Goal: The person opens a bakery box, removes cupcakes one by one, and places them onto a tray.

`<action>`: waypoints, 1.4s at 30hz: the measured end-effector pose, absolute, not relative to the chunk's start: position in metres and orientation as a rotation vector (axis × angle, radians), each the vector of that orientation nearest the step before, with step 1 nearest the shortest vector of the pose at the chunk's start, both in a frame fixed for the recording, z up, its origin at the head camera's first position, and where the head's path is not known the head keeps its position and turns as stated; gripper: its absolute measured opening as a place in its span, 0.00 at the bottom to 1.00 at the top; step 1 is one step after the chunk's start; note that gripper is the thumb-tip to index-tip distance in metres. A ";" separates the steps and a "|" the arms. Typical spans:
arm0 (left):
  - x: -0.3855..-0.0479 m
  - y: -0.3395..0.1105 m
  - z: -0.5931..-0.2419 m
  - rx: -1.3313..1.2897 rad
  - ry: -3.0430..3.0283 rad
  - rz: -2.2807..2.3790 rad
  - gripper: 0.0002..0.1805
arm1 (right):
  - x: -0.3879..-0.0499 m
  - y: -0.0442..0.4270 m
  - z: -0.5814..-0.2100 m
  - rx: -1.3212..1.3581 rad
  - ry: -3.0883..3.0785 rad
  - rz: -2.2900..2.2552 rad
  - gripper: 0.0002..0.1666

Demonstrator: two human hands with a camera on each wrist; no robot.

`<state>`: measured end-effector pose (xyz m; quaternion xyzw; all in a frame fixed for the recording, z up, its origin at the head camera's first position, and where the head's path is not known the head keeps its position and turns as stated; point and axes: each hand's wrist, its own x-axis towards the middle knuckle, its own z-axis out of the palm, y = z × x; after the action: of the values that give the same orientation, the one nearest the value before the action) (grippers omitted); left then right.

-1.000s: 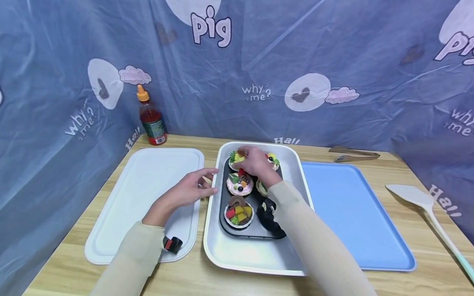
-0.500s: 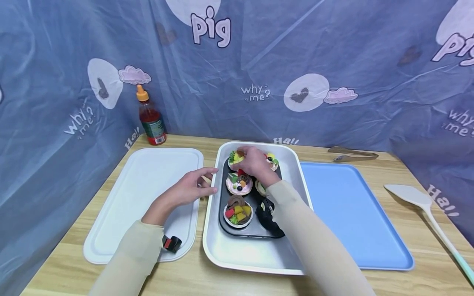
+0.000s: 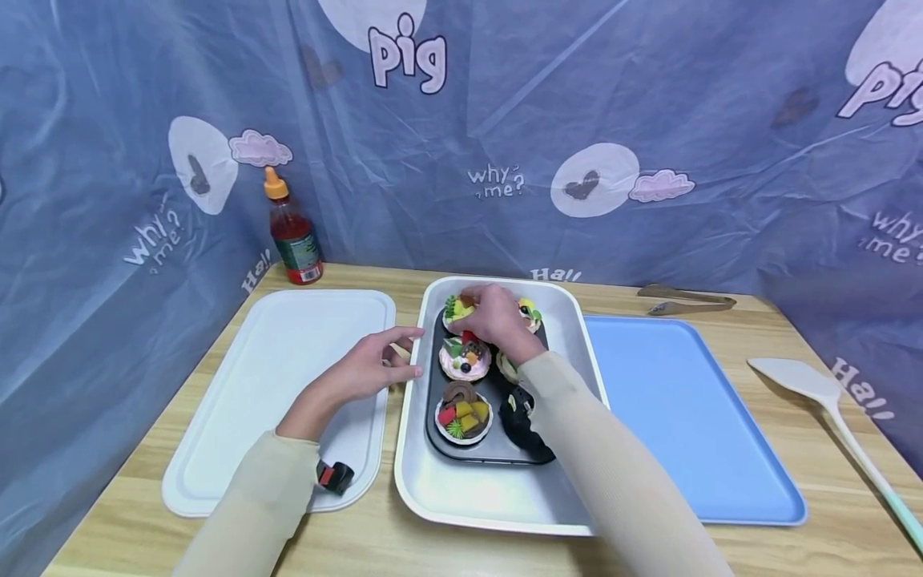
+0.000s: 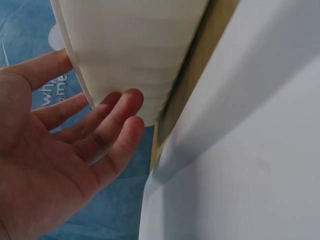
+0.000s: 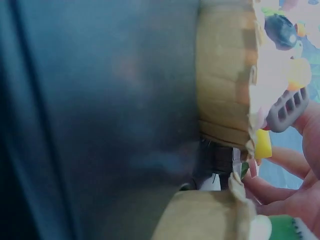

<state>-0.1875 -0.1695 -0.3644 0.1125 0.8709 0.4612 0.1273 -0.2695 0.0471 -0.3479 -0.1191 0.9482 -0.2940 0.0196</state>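
There across your blue backdrop (image 3: 404, 192), "pig" in bold letters, clipped again at the right edge! "why me?" three times, "Ha!!" three times lower down; your sauce bottle (image 3: 287, 223) wears a label (image 3: 299, 252) too small to read.

Creased blue fabric (image 3: 404, 212) printed with pale lettering (image 3: 408, 54) and pink clouds (image 3: 260, 149) hangs behind and beside a wood-grain tabletop (image 3: 433, 554)

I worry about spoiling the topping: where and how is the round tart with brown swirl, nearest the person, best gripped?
Probably by the white ruffled rim of the round tart, pinched at left and right from above: it sits upright on the dark rectangular tray, and the brown swirl covers the rim's far part.
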 end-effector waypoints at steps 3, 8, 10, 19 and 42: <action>-0.188 -0.170 -0.365 0.323 2.529 1.356 0.33 | -0.269 0.047 -0.348 -0.387 2.957 -0.911 0.32; -0.187 -0.170 -0.366 0.317 2.526 1.371 0.33 | -0.268 0.048 -0.349 -0.408 2.978 -0.915 0.28; -0.187 -0.170 -0.367 0.313 2.526 1.368 0.33 | -0.268 0.048 -0.349 -0.420 2.988 -0.924 0.27; -0.188 -0.171 -0.366 0.322 2.507 1.386 0.32 | -0.267 0.048 -0.352 -0.422 3.035 -0.953 0.22; -0.189 -0.171 -0.368 0.344 2.504 1.405 0.33 | -0.264 0.048 -0.350 -0.354 3.080 -0.997 0.20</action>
<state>-0.1885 -0.1713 -0.3677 0.1181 0.8592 0.4820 0.1245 -0.2643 0.0484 -0.3499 -0.1086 0.9442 -0.3056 -0.0575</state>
